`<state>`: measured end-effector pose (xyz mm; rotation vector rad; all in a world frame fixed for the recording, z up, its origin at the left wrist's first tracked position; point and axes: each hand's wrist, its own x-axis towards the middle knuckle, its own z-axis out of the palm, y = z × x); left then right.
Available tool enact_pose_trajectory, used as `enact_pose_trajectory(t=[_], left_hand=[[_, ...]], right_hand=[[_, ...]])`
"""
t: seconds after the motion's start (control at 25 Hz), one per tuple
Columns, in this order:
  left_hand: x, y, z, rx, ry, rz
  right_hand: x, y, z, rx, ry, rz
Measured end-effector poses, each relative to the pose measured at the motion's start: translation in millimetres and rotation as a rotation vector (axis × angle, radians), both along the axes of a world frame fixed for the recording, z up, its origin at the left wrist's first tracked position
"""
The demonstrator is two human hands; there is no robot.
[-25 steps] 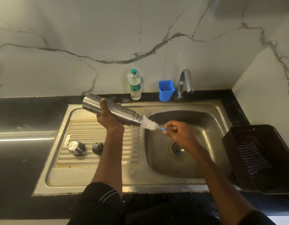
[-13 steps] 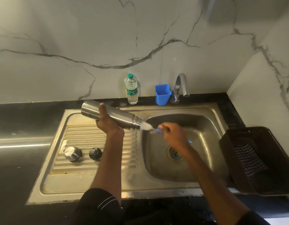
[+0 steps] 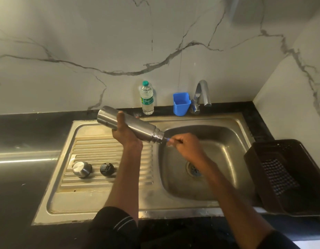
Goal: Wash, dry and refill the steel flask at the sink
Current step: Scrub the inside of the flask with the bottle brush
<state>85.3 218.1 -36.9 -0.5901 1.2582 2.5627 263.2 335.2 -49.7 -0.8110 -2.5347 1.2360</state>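
My left hand [image 3: 126,132] grips the steel flask [image 3: 137,125] round its middle and holds it nearly level over the sink, mouth pointing right and slightly down. My right hand [image 3: 185,145] pinches the blue handle of a bottle brush [image 3: 167,139] right at the flask's mouth. The white bristles are hidden inside the flask. On the ribbed drainboard [image 3: 94,150] lie the flask's steel cap [image 3: 82,169] and its black inner stopper [image 3: 106,169].
The sink basin [image 3: 223,141] with its drain [image 3: 193,169] lies under my right hand. A tap [image 3: 203,92], a blue cup [image 3: 181,103] and a plastic water bottle [image 3: 147,97] stand along the back edge. A dark basket [image 3: 285,177] holding a checked cloth sits at the right.
My right hand has pushed the brush leftward into the flask, so the white bristles that stuck out before are now inside. The flask stays held in the same pose.
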Motion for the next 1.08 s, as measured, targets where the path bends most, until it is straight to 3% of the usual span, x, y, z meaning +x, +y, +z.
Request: enact_pose_trajectory(t=[0.16, 0.28, 0.4, 0.6, 0.72, 0.84, 0.92, 1.08], left_hand=[[-23.1, -20.9, -0.4, 0.022, 0.009, 0.059], [-9.2, -16.1, -2.7, 0.002, -0.004, 0.024], [1.0, -10.0, -7.0, 0.019, -0.019, -0.016], [-17.8, -28.7, -10.3, 0.014, -0.052, 0.077], [-9.3, -21.0, -11.7, -0.001, -0.077, 0.046], [2.2, -7.6, -11.3, 0.006, -0.066, -0.006], [-2.7, -9.0, -10.4, 0.008, -0.053, 0.016], [-11.9, -18.2, -7.4, 0.003, -0.05, 0.06]], right_hand=[[47.8, 35.7, -3.1, -0.215, -0.077, -0.039], [31.3, 24.2, -2.4, -0.152, -0.134, 0.069], [1.2, 3.6, -3.5, -0.179, -0.087, 0.101], [47.8, 19.8, 10.4, -0.417, -0.001, 0.032], [29.1, 6.6, 8.8, -0.224, 0.068, 0.029], [-4.2, -9.4, 5.3, 0.098, -0.058, 0.04], [5.3, 5.0, 4.1, 0.138, -0.166, 0.007], [40.6, 12.7, 6.5, -0.245, -0.023, -0.006]])
